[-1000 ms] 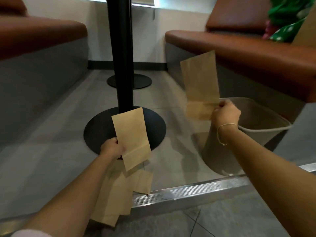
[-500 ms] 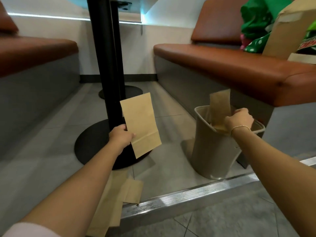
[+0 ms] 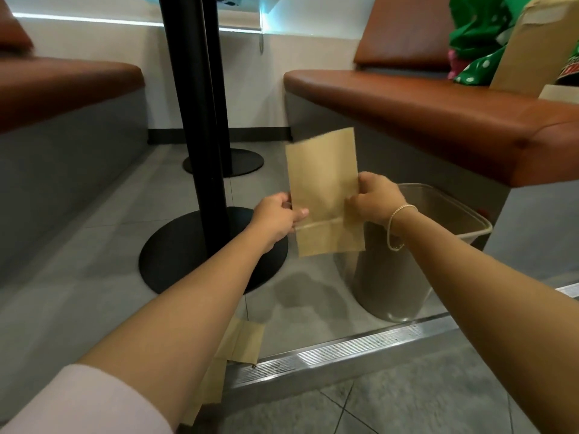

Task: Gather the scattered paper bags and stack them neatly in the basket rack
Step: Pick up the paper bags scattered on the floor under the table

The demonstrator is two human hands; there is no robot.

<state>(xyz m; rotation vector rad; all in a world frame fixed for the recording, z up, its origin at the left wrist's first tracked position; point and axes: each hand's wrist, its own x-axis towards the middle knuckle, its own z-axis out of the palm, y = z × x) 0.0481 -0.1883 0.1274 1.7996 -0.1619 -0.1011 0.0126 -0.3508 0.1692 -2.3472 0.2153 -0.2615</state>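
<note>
- Flat brown paper bag [image 3: 324,189] held upright at centre frame, pinched on both edges.
- Left hand [image 3: 277,216] gripping the bag's left edge, thumb laid across the front face, fingers curled behind.
- Right hand [image 3: 374,198] clamped on the right edge, fingers curled round it, thumb on the near face; thin bracelet [image 3: 396,223] loose at the wrist.
- Bag tilted a touch leftward at the top, folded bottom flap hanging lowest, open end uppermost.
- Just behind and to the right of the bag, a grey basket [image 3: 438,245] standing on the floor, rim partly hidden by the right wrist; bag held in front of it, not inside.
- Contents of the basket not visible from here.
- Lower left of centre, more paper bags [image 3: 244,343] lying flat on the floor, overlapping, half hidden under the left forearm, touching the metal floor strip [image 3: 344,355].
- Black table post [image 3: 200,120] rising left of centre from a round black base [image 3: 175,255]; second post and base [image 3: 247,162] behind it.
- Brown cushioned bench [image 3: 423,114] across the upper right, green spotted fabric [image 3: 470,57] and a cardboard piece [image 3: 539,48] on it.
- Another brown bench [image 3: 62,89] at upper left.
- Pale pink sleeve [image 3: 78,402] in the bottom left corner.
</note>
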